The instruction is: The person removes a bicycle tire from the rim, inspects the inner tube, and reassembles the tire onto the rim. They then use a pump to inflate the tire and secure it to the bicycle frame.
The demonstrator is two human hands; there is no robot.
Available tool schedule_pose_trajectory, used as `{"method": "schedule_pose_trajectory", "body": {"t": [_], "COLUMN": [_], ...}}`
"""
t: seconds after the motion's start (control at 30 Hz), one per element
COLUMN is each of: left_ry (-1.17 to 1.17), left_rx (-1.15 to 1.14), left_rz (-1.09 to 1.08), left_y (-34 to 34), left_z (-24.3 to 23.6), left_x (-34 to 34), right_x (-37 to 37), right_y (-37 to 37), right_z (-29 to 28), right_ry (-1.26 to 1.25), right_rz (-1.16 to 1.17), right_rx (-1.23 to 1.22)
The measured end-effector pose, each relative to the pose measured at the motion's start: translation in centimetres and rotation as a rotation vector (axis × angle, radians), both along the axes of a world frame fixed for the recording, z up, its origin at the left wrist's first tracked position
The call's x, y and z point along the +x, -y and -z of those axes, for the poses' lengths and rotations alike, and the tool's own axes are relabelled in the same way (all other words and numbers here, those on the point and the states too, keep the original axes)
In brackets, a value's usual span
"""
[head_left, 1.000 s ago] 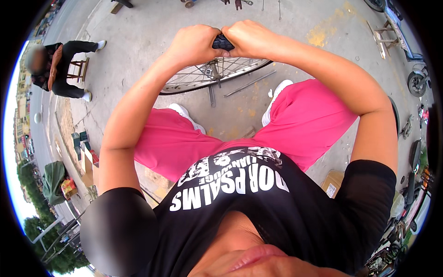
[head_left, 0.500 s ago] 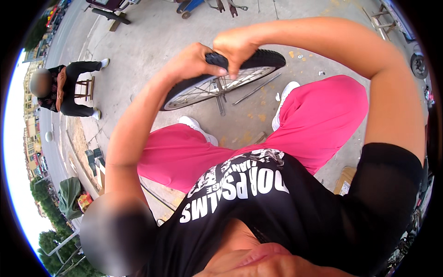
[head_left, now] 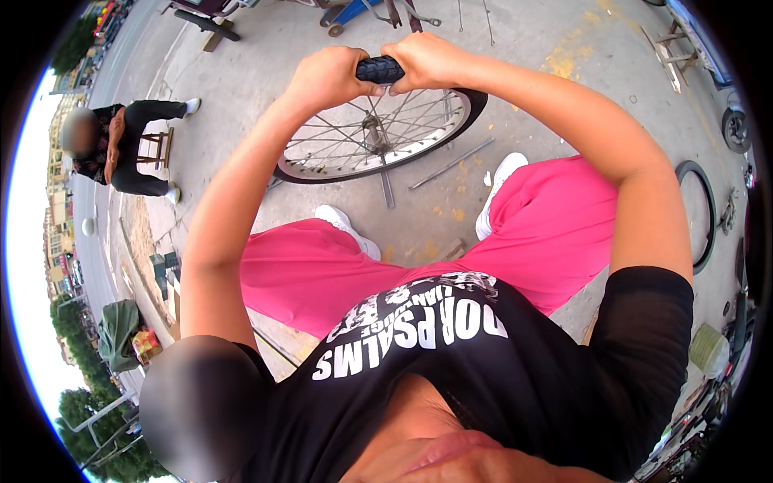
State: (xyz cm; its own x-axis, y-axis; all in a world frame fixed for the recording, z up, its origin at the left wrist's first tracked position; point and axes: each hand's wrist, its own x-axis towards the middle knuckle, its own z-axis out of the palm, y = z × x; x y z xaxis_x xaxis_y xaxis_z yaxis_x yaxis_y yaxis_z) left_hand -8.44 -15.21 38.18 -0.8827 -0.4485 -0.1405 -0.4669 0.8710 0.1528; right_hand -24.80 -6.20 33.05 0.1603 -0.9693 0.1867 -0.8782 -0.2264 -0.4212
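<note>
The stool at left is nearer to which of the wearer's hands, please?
Left: the left hand grips the bicycle tyre, right of the stool; the right hand grips farther right.

Our left arm (head_left: 233,189) bends near nine o'clock, our right arm (head_left: 596,131) near three; our left hand (head_left: 328,76) sits just before twelve, our right hand (head_left: 427,63) just past it, both curled

Here the left grip (head_left: 328,76) and right grip (head_left: 427,60) are sitting side by side on the wheel's (head_left: 372,133) tyre (head_left: 380,71). A rod (head_left: 452,163) is lying on the ground (head_left: 241,88), bodyward of the right grip; a loose tyre (head_left: 712,213) is resting well right, while a person (head_left: 125,149) is sitting well left, on a stool (head_left: 168,149).
</note>
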Motion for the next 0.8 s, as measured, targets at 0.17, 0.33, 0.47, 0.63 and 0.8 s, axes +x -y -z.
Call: {"method": "schedule_pose_trajectory", "body": {"t": [0.17, 0.33, 0.47, 0.63, 0.8], "left_ry": [0.033, 0.04, 0.049, 0.096, 0.113], "left_rx": [0.304, 0.549, 0.638, 0.749, 0.73], "left_rz": [-0.035, -0.09, -0.12, -0.122, -0.124], "left_y": [0.5, 1.4, 2.0, 2.6, 3.4], "left_z": [-0.4, -0.3, -0.1, 0.2, 0.9], "left_x": [-0.6, -0.7, -0.9, -1.2, -1.1], "right_x": [-0.9, -0.9, -1.0, -1.0, -0.9], "right_y": [0.3, 0.3, 0.6, 1.4, 2.4], "right_z": [-1.0, -2.5, -2.9, -2.0, -1.3], "right_ry": [0.047, 0.104, 0.115, 0.141, 0.12], "right_rz": [-0.129, -0.215, -0.242, -0.253, -0.263], "right_rx": [0.148, 0.268, 0.33, 0.366, 0.384]}}
